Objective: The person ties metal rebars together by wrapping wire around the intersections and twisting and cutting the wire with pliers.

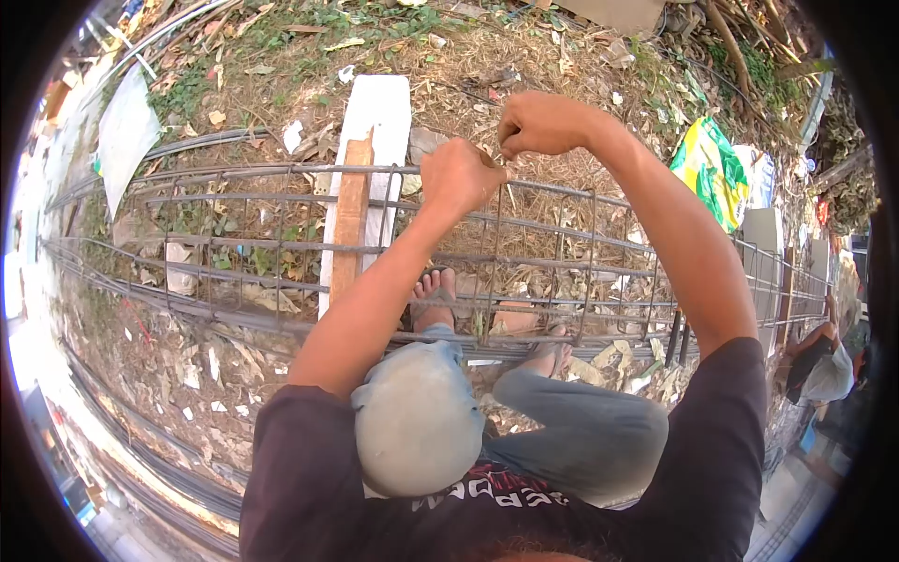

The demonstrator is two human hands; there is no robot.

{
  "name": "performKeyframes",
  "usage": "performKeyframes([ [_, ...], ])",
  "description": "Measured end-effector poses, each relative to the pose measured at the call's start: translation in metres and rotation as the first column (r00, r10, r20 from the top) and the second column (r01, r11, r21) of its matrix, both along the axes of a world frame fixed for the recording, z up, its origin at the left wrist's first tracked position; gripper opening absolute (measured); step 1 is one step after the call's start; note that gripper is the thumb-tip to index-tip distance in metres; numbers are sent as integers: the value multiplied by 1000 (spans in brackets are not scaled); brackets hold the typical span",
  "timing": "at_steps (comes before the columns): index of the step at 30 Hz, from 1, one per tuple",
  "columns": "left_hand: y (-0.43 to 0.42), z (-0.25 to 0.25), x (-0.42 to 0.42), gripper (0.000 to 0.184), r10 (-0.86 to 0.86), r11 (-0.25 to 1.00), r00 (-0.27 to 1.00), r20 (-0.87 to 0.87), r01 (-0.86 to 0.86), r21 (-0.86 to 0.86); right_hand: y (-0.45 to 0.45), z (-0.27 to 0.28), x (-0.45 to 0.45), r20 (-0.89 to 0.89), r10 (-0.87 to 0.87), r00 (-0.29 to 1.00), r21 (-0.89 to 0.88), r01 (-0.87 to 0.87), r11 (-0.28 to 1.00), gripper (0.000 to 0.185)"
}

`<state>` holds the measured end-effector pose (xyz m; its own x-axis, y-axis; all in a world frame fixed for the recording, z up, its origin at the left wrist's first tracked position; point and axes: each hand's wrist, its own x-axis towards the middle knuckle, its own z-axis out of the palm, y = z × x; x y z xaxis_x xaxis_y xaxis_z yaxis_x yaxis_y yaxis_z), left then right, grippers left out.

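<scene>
A long cage of steel reinforcing bars (290,170), with thin stirrups round it, runs across the view in front of my knees. My left hand (461,175) is closed at its far top bar, fingers curled down beside a stirrup. Just to the right and a little above, my right hand (541,124) is bent over with thumb and fingers pinched together. Whatever lies between those fingers is too small to make out. Under the cage, left of my hands, stand a brown wooden strip (346,225) and a white board (382,108).
My feet, in sandals (433,298), are close to the cage's near side. A green and yellow sack (716,173) lies beyond it to the right. More bars (140,459) lie at lower left. Another person (824,365) crouches at far right. Dry leaves and scraps litter the ground.
</scene>
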<state>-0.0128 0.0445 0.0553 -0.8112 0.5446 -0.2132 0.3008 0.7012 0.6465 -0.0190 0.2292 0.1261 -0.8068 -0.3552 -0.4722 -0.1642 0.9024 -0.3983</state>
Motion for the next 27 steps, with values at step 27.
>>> performKeyframes([
  [27, 4, -18, -31, 44, -219, 974, 951, 219, 228, -16, 41, -63, 461, -651, -747, 136, 20, 987, 161, 56],
])
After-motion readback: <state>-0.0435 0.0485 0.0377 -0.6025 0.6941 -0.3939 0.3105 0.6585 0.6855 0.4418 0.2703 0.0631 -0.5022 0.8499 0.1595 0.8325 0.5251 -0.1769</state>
